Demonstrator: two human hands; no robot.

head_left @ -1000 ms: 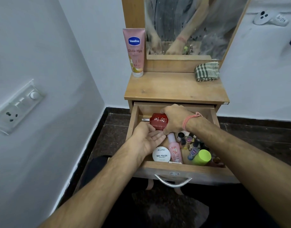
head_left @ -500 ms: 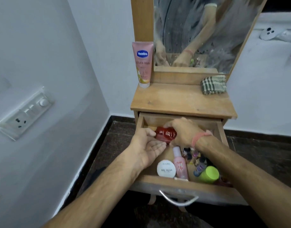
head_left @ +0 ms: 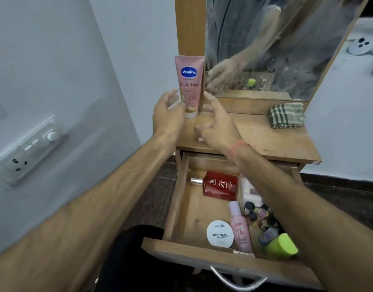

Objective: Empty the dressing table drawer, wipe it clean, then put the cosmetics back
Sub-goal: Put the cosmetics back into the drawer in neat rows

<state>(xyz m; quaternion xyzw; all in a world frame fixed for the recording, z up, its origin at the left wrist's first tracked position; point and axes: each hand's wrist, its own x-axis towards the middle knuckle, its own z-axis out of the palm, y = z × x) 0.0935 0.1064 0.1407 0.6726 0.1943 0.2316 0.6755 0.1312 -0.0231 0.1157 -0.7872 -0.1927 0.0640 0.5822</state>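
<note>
The wooden drawer (head_left: 177,199) stands pulled out. Inside lie a red perfume bottle (head_left: 220,185) at the back, a white round nail polish tin (head_left: 220,234), a pink spray bottle (head_left: 240,228), a green-capped container (head_left: 281,246) and several small nail polish bottles (head_left: 259,216). A pink Vaseline tube (head_left: 189,81) stands upright at the tabletop's back left corner. My left hand (head_left: 167,114) and my right hand (head_left: 216,123) are raised over the tabletop on either side of the tube's lower end, fingers spread, holding nothing.
A folded checked cloth (head_left: 286,115) lies at the back right of the tabletop (head_left: 276,140). A mirror (head_left: 276,43) rises behind it. A wall with a switch plate (head_left: 27,152) runs close on the left. The drawer's metal handle (head_left: 236,282) juts toward me.
My right hand has let go of the red perfume bottle, which now lies in the drawer. Both hands have risen from the drawer to the Vaseline tube on the tabletop.
</note>
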